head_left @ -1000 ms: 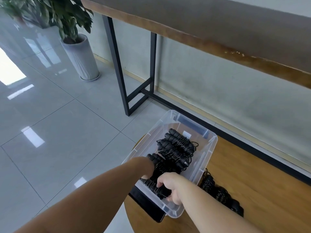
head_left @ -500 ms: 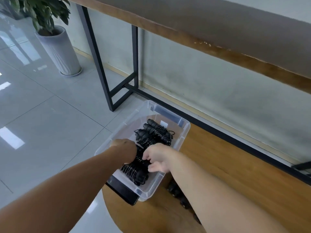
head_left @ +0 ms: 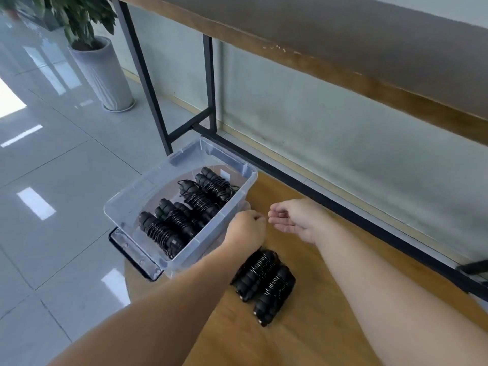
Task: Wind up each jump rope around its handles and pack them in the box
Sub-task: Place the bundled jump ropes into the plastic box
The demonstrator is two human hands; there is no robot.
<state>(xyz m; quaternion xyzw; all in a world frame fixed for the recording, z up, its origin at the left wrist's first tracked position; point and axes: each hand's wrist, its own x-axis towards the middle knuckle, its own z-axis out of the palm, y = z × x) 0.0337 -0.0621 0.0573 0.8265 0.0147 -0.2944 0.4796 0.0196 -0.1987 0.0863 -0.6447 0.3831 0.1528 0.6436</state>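
Wound jump ropes [head_left: 264, 283], two black bundles, lie nearest on the round wooden table [head_left: 330, 299], unpacked. Just beyond them hover both hands, now out of the clear plastic box [head_left: 148, 191] they were reaching into a second ago: left hand [head_left: 245, 229] loosely curled, right hand [head_left: 298, 220] relaxed, both holding nothing. Several bundles [head_left: 184, 210] lie packed inside, so that bundle seems delivered; two remain.

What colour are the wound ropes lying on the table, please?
Black, seen in the head view: ropes on the table.
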